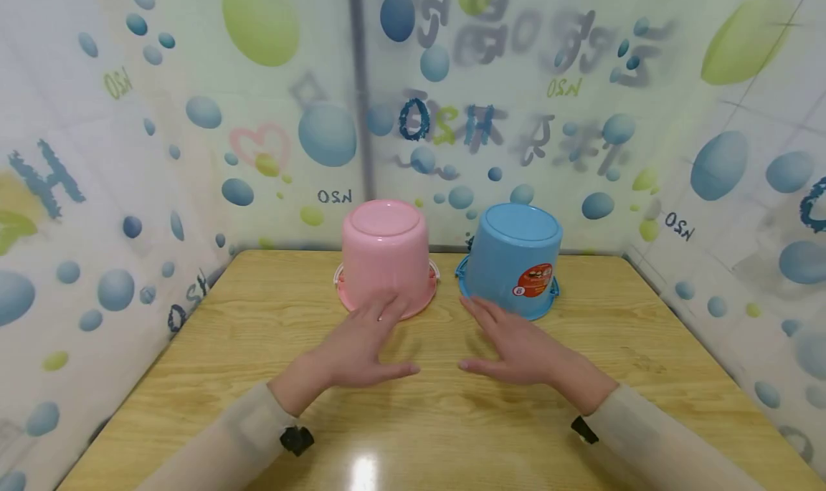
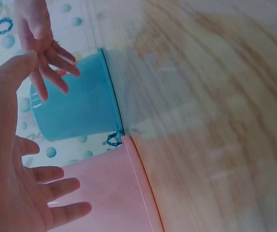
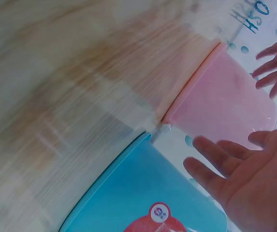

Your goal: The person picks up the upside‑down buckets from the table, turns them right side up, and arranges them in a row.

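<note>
Beyond left hand (image 1: 358, 348) and right hand (image 1: 524, 346), fingers extended, a pink bucket (image 1: 385, 261) and blue bucket (image 1: 502, 265) sit upturned.

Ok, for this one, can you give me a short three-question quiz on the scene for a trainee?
1. True or false: the pink bucket and the blue bucket both stand upside down on the table.
2. Which bucket shows a red label in the head view? A) the pink one B) the blue one C) neither
3. Fill in: the left hand is nearer the ____ bucket.

Key: 1. True; 2. B; 3. pink.
</note>
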`<state>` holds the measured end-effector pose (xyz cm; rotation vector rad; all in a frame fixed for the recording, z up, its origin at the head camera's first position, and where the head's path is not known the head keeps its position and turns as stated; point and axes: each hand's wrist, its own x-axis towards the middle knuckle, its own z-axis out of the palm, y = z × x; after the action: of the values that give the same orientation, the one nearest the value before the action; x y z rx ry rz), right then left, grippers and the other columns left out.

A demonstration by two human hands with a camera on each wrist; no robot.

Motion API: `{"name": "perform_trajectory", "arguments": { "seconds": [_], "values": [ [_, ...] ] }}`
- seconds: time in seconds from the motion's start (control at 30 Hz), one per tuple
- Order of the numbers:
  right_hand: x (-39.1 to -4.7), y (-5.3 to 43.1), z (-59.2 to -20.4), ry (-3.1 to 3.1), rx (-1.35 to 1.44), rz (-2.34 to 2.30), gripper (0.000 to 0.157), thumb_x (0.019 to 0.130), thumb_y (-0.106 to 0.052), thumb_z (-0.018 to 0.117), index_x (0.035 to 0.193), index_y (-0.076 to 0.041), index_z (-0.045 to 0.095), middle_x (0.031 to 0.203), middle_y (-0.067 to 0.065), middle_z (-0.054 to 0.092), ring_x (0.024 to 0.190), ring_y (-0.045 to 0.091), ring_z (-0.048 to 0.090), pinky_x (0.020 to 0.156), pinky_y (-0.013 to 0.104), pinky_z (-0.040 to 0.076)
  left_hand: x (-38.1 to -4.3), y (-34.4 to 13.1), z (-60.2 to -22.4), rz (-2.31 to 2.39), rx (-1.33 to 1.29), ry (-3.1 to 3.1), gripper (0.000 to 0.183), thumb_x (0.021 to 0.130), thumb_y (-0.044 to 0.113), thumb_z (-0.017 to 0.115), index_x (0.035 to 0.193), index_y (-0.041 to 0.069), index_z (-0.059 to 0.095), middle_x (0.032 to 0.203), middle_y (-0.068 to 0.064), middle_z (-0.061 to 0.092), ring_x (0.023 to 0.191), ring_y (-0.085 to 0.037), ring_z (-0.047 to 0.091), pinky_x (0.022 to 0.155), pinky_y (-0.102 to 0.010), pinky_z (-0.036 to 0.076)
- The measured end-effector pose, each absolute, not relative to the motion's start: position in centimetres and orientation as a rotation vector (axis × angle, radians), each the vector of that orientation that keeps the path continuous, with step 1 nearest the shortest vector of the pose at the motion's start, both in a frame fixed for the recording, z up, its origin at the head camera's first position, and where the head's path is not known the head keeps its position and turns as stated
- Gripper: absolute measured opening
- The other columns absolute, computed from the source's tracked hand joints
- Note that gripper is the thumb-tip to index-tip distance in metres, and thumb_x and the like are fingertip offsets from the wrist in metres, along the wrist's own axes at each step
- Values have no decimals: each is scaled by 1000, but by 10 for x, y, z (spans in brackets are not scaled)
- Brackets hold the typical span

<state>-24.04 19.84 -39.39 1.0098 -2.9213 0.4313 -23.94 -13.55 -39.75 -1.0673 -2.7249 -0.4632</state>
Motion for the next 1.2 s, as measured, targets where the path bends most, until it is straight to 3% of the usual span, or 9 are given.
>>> {"name": "perform_trajectory", "arguments": {
  "seconds": [0.13,0.2,0.3,0.6,0.73,0.97,1.2],
  "values": [
    [-247,191,-391,-2965,982,494,103,102,-71,65,177,-19,20,169,19,48,146,42,60,116,62,53,-244,-141,-397,-574,-1035,-2688,100,98,55,79,171,4,34,171,-20,40,130,-38,69,108,-57,59],
    [-252,187,-390,-2996,976,525,104,101,-70,66,178,-19,19,170,20,47,148,42,58,117,62,53,-246,-145,-397,-604,-999,-2691,98,100,52,78,172,4,32,172,-19,38,118,-37,73,102,-56,62],
    [-260,180,-390,-3034,974,569,105,101,-70,66,178,-19,17,173,21,42,153,43,52,120,63,50,-247,-152,-394,-659,-960,-2696,98,100,48,79,173,6,29,174,-21,35,116,-39,74,98,-58,62],
    [-281,162,-387,-3123,931,690,107,102,-62,71,179,-22,8,179,26,27,161,48,39,125,66,42,-258,-178,-392,-676,-848,-2690,100,100,45,81,175,10,24,174,-24,33,126,-47,70,98,-62,61],
    [-294,154,-389,-3138,909,736,109,102,-60,72,179,-23,5,183,19,20,166,43,31,129,64,38,-261,-190,-394,-670,-786,-2713,103,100,45,81,176,14,20,172,-30,34,131,-53,67,98,-66,61],
    [-312,141,-391,-3115,955,800,114,103,-55,74,179,-24,-4,186,11,11,171,38,19,134,60,30,-269,-211,-397,-681,-682,-2771,108,100,48,80,175,5,15,166,-33,38,136,-53,62,105,-69,57],
    [-327,130,-396,-3138,931,805,121,100,-58,76,177,-29,-11,187,7,2,173,37,8,138,58,22,-284,-228,-399,-736,-631,-2849,121,98,53,81,176,2,3,167,-43,26,145,-63,49,116,-74,46]
  ]
}}
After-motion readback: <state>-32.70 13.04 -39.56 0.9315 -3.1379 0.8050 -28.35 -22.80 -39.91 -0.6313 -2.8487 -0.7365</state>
